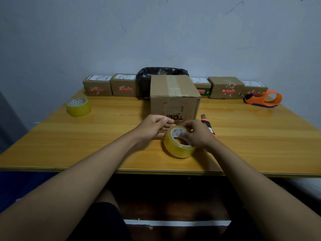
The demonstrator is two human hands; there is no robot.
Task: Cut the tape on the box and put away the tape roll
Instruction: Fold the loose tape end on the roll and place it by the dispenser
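- We see the yellow tape roll (178, 145) tilted on the wooden bench (104, 136), near its front edge, just before the big cardboard box (174, 96).
- Our right hand (198, 134) grips the roll from the right, fingers reaching into the core.
- Our left hand (154, 126) sits just left of the roll with thumb and fingers pinched together by the roll's upper edge; whether it pinches a tape end we cannot tell.
- The box stands shut, a strip of clear tape running along its top seam.
- An orange utility knife (208, 125) lies on the bench right of the box, partly hidden behind our right hand.
- A second yellow tape roll (79, 106) lies flat far to the left.
- An orange tape dispenser (264, 99) rests far to the right.
- Along the wall stand small labelled parcels (97, 86) and a black bag (156, 73) behind the box.
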